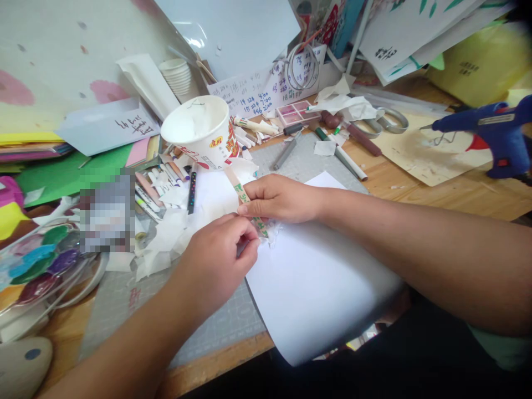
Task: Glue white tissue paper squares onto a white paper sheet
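Observation:
My right hand (276, 198) is closed around a flat wooden craft stick (238, 187) with green markings, which slants down past the fingers. My left hand (226, 249) is pinched beside the stick's lower end; what its fingertips hold, if anything, is hidden. A crumpled whitish, partly see-through scrap (272, 233) shows next to the lower end of the stick. Beneath both hands lies a large sheet of white paper (320, 277), curling over the table's front edge. A white paper cup with red print (203, 136) stands just beyond the hands.
A grey cutting mat (208, 316) covers the wooden table, strewn with markers (166, 180) and paper scraps (166, 238). On the left sits a paint palette (39, 260). Scissors (386, 121) and a blue glue gun (490, 133) lie to the right. Stacked cups (178, 77) stand behind.

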The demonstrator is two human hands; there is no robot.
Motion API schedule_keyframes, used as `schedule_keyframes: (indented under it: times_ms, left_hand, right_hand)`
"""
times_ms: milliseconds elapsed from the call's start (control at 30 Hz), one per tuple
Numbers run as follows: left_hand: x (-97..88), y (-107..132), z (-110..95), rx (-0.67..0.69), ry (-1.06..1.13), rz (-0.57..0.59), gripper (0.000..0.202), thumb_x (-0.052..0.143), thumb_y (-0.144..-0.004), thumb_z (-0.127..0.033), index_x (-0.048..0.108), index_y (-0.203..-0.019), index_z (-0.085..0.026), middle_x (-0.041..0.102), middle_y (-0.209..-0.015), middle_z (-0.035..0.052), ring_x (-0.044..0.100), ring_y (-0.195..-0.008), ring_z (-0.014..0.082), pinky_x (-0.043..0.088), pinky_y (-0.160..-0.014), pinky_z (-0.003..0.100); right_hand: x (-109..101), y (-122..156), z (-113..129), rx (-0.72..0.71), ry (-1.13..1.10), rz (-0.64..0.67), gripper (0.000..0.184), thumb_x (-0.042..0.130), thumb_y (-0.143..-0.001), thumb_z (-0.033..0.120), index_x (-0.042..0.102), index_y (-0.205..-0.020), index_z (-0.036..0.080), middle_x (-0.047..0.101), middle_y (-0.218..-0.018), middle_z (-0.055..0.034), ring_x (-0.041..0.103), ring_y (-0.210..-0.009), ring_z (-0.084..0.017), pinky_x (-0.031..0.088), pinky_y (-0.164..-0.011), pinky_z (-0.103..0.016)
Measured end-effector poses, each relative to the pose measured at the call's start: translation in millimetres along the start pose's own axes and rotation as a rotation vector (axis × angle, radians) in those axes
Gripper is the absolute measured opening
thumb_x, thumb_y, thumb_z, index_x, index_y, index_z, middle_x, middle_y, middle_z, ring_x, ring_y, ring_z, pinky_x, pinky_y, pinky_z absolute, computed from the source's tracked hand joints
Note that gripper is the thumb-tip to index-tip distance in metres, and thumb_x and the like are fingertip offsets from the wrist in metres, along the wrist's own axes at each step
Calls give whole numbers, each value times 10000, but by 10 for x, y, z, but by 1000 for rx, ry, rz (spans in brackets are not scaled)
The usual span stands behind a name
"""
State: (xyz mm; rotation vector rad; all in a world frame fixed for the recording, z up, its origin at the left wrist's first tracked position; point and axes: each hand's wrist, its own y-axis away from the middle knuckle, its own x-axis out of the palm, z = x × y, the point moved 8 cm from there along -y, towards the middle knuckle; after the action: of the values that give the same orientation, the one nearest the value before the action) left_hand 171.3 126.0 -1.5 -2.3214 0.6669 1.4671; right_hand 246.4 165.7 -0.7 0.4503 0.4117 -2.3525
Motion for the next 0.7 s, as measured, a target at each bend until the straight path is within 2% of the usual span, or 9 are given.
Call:
schedule_keyframes:
  times_ms: [233, 400, 567, 700]
  left_hand:
    - [3, 28, -21, 34, 4, 22, 53, 557, -770, -249, 577, -758, -202, 598, -776, -6, 571, -703, 158, 435, -645, 288]
    - [-3, 5, -58, 35, -14, 1, 168, 646, -729, -350, 587, -757, -195, 613, -807, 12, 588, -764, 199, 443, -674, 325]
    - [55, -7, 0, 13, 6, -14, 112, 611, -777, -297, 602, -723, -199, 612, -796, -1, 591, -731, 172, 442, -648, 303]
    - [56, -7, 23, 19, -7, -28, 109, 560, -812, -252, 617, -733, -203, 601, -803, -5, 578, -715, 153, 439, -643, 292]
  right_hand:
    - [12, -8, 15, -6, 38, 28, 202, 465, -839, 220, 460, -651, 148, 406, -573, 56, 378, -560, -70, 307, -567, -203]
    - [16, -20, 3, 42, 137, 17, 214, 469, -850, 235, 469, -657, 143, 432, -576, 52, 392, -569, -74, 288, -566, -208]
    - [10, -34, -9, 118, 250, -23, 276, 501, -848, 201, 412, -591, 156, 412, -532, 64, 368, -537, -64, 255, -547, -215]
    - [-2, -30, -14, 138, 259, -44, 305, 521, -831, 166, 391, -555, 156, 399, -508, 69, 353, -520, -57, 241, -535, -216]
